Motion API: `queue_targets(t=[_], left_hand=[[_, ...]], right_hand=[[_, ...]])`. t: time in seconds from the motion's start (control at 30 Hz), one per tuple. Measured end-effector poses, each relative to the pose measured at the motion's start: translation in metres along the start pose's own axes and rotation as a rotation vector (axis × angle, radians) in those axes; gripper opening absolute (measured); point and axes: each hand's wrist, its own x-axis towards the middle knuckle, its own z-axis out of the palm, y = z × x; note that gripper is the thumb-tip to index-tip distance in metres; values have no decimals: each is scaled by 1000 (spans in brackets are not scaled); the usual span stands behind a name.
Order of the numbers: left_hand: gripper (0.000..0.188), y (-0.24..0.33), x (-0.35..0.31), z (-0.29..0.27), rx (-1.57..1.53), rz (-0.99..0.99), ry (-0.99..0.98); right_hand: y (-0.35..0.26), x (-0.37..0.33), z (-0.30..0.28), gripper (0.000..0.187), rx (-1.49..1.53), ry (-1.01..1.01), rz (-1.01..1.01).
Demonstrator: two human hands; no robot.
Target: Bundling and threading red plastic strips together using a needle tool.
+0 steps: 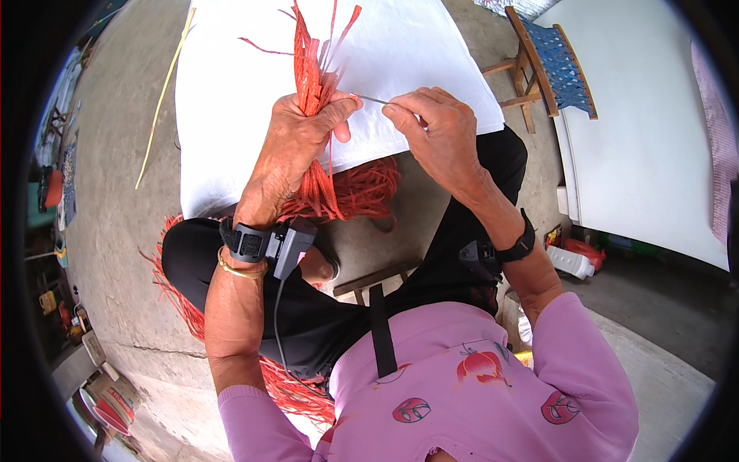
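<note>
My left hand (302,127) is closed around a bundle of red, flat, straw-like strips (309,73). Loose ends stick out above the fist, while the rest hangs over the near edge of the white-covered table (239,69). A thin, dark, needle-like metal tool (374,99) is pinched between the thumb and fingers of my right hand (435,127). Its far end reaches my left thumb; whether it touches a strip there is too small to tell. More red strips (362,189) hang in a tangle below the table edge, between my knees.
Further red strips (289,385) lie by my left leg. A long yellow strip (160,108) lies on the concrete floor at left. To the right are a wooden stool with a blue woven seat (558,65), a large white surface (639,115) and a white bottle (570,262).
</note>
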Motion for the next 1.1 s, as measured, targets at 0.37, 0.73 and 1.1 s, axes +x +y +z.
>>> queue_targets(t=[0.37,0.73,1.1], left_hand=[[20,-6,1,11,-125,80,-17],[22,-9,1,21,-455,-72,-12],[23,-16,20,14,-579,2,123]], right_hand=[[-11,-4,9,11,-20,13,-108],[-26,-19,16,36,965,-76,680],[8,-8,-6,26,1512,251,563]])
